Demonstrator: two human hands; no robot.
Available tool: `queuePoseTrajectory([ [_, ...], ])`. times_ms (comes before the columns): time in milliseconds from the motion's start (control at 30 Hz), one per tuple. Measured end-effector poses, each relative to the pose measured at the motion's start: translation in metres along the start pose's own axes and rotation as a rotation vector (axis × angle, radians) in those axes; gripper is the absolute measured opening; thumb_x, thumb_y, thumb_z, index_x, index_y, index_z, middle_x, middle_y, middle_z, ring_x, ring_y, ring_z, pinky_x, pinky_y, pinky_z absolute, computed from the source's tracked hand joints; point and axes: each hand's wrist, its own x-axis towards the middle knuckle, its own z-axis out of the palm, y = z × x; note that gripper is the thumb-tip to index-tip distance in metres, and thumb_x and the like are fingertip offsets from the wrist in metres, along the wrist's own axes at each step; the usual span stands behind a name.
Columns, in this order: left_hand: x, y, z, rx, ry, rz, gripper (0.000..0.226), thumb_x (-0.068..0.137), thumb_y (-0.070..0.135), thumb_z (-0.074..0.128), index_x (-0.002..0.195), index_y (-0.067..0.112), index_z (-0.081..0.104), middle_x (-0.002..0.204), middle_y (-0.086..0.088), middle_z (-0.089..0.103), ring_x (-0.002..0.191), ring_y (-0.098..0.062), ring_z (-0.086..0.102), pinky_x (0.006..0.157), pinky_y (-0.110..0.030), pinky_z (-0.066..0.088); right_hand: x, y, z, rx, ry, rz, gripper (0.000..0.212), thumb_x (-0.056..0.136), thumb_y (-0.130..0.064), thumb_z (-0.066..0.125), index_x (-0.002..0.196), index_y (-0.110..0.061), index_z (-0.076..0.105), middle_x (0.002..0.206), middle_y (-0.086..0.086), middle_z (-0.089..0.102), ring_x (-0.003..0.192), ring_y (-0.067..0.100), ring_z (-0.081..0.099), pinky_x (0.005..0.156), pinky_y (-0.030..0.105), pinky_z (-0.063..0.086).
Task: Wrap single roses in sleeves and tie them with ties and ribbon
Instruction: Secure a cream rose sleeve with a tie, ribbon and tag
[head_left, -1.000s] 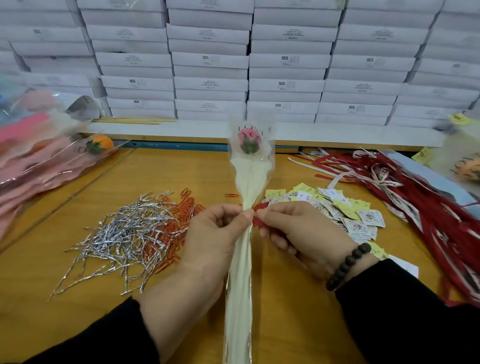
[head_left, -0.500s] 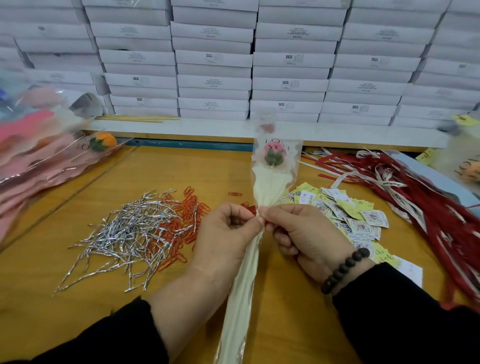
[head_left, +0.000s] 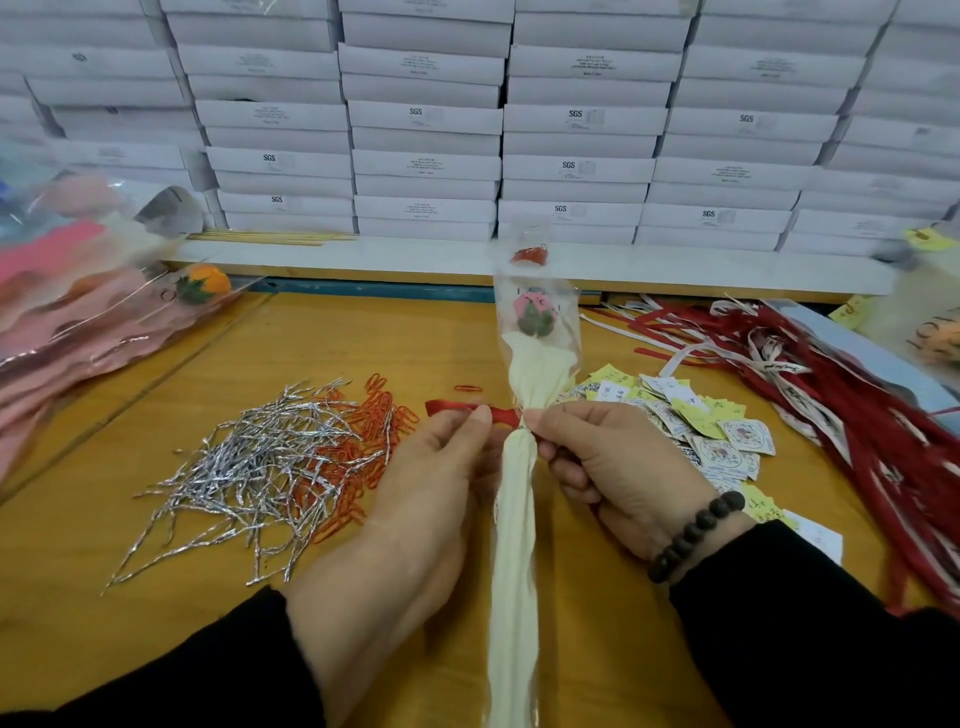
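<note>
**Inspector A:** At the near centre of the wooden worktable, a single sleeved rose lies lengthwise, with the pink bud and green leaves at the far end and the cream wrapping running back toward the person. The clear sleeve flares open around the bud and is gathered tight lower down.

**Inspector B:** State of the hands?

**Inspector A:** The left hand has its thumb and forefinger pinched on a red ribbon, which stretches left from the gathered neck. The right hand has its fingers curled and grips the neck of the wrapping from the right side, at the spot where the ribbon meets it. A dark bead bracelet sits on the right wrist; both sleeves are black.

**Inspector B:** Is the ribbon knotted?

**Inspector A:** I cannot tell; the fingers cover the crossing.

**Inspector B:** Surrounding stock?

**Inspector A:** Left of the hands is a heap of silver twist ties, with orange-red paper clips touching its right edge. Right of the rose is a scatter of small printed tags, white and yellow. Farther right is a bundle of red and white ribbons. On the far left are wrapped flowers in pink sleeves, one with an orange bud. Along the far side, white boxes are stacked in rows, several marked SGS.
</note>
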Motion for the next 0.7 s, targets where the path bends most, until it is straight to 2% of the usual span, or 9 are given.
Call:
queuePoseTrajectory([
  [100, 0.003, 0.001, -0.003, -0.002, 0.064, 0.111, 0.010, 0.088, 0.013, 0.059, 0.082, 0.007, 0.063, 0.071, -0.012, 0.061, 0.060, -0.018, 0.052, 0.055, -0.025, 0.042, 0.000, 0.000, -0.001, -0.055, 0.000, 0.026, 0.033, 0.087, -0.013, 0.061, 0.057, -0.008, 0.051, 0.044, -0.002, 0.041, 0.032, 0.004, 0.029, 0.031, 0.014, 0.022],
  [167, 0.005, 0.002, -0.005, 0.062, 0.087, 0.186, 0.016, 0.085, 0.011, 0.063, 0.069, 0.013, 0.065, 0.063, -0.007, 0.060, 0.055, -0.014, 0.048, 0.047, -0.018, 0.041, -0.001, 0.001, -0.002, -0.120, -0.006, 0.053, 0.035, 0.087, -0.016, 0.062, 0.055, -0.008, 0.051, 0.042, -0.001, 0.038, 0.033, 0.007, 0.027, 0.032, 0.016, 0.021],
  [267, 0.005, 0.003, -0.007, 0.164, 0.080, 0.305, 0.027, 0.080, 0.008, 0.068, 0.055, 0.019, 0.063, 0.058, -0.001, 0.058, 0.051, -0.009, 0.044, 0.051, -0.019, 0.038, -0.003, 0.001, -0.001, -0.242, -0.050, 0.093, 0.037, 0.086, -0.021, 0.064, 0.053, -0.010, 0.053, 0.043, 0.001, 0.037, 0.034, 0.009, 0.027, 0.033, 0.016, 0.021],
  [467, 0.004, 0.009, -0.006, 0.358, -0.034, 0.484, 0.026, 0.076, 0.001, 0.070, 0.063, 0.012, 0.050, 0.056, 0.003, 0.049, 0.049, -0.003, 0.042, 0.048, -0.011, 0.036, -0.008, -0.004, 0.001, -0.380, -0.124, 0.164, 0.040, 0.088, -0.022, 0.063, 0.050, -0.013, 0.056, 0.034, -0.007, 0.042, 0.029, 0.005, 0.030, 0.032, 0.015, 0.025],
  [600, 0.006, 0.008, -0.009, 0.368, -0.114, 0.413, 0.023, 0.083, -0.002, 0.062, 0.068, 0.006, 0.046, 0.057, -0.003, 0.061, 0.050, -0.006, 0.057, 0.048, -0.012, 0.043, -0.008, -0.006, 0.004, -0.444, -0.097, 0.197, 0.036, 0.088, -0.021, 0.064, 0.055, -0.011, 0.054, 0.032, -0.007, 0.042, 0.026, 0.004, 0.031, 0.031, 0.015, 0.024],
  [700, 0.009, 0.007, -0.012, 0.376, -0.131, 0.371, 0.023, 0.089, 0.001, 0.055, 0.072, 0.006, 0.041, 0.058, -0.003, 0.065, 0.051, -0.011, 0.062, 0.047, -0.014, 0.045, -0.008, -0.005, 0.007, -0.535, -0.067, 0.180, 0.034, 0.087, -0.021, 0.064, 0.056, -0.010, 0.055, 0.033, -0.006, 0.044, 0.026, 0.005, 0.032, 0.032, 0.014, 0.025],
])
